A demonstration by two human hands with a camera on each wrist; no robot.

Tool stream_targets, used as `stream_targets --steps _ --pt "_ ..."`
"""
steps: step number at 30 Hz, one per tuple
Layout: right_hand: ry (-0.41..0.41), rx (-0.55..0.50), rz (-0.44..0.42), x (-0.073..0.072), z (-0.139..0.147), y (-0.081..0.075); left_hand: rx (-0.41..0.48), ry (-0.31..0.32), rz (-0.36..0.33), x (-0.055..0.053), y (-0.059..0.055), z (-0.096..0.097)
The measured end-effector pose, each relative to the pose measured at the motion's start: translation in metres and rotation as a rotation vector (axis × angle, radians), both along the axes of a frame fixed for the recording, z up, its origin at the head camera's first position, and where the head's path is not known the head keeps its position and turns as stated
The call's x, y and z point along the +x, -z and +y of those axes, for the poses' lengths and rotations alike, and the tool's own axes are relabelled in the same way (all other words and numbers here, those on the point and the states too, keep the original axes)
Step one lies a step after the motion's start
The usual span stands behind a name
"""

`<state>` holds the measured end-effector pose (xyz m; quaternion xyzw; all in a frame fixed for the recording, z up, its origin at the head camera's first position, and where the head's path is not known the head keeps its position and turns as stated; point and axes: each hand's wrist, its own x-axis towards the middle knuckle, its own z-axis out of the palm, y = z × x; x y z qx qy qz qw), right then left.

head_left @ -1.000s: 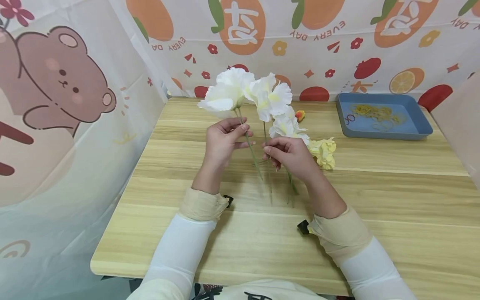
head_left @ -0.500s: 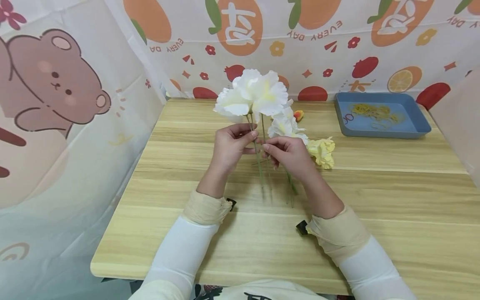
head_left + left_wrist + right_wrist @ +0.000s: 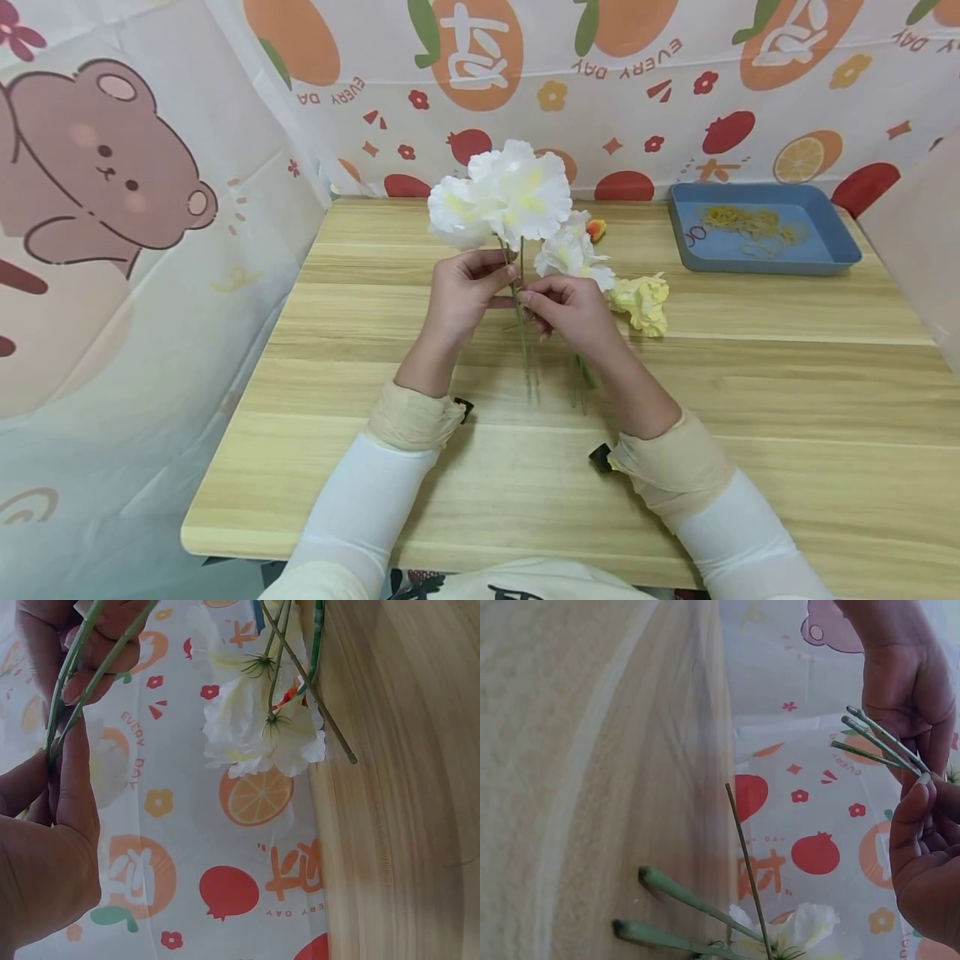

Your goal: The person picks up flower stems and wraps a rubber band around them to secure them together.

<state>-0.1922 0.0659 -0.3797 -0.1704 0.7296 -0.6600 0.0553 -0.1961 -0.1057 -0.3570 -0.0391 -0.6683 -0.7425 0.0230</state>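
White ruffled artificial flowers (image 3: 517, 192) stand upright above both hands in the head view, their blossoms bunched and overlapping. My left hand (image 3: 468, 292) pinches their thin green stems just below the blossoms. Slightly lower, thumb and fingers of my right hand (image 3: 570, 308) pinch a stem of the same bunch. The right wrist view shows several cut stem ends (image 3: 877, 735) close together at the fingertips. Behind the right hand lie another white flower (image 3: 573, 254), a yellow flower (image 3: 643, 304) and a small orange-red bloom (image 3: 596, 230). Exactly which stem each finger touches is partly hidden.
A blue tray (image 3: 765, 267) stands at the back right of the wooden table (image 3: 787, 392), with yellowish rubber bands (image 3: 750, 223) and a red one in it. Printed cloth (image 3: 315, 142) hangs behind the table and along its left side.
My left hand has moved right with its flowers, bringing their blossoms and stems against the flower in my right hand. The right hand has shifted slightly left.
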Motion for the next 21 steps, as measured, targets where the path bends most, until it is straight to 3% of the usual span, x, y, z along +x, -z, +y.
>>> stream_targets --steps 10,21 --pt "-0.043 0.028 -0.017 -0.0011 0.0006 -0.0012 -0.023 0.007 -0.007 0.001 -0.0013 0.0008" --pt "-0.069 0.07 -0.043 0.0001 0.0015 -0.0012 0.012 0.046 -0.01 0.0002 0.0004 -0.0014"
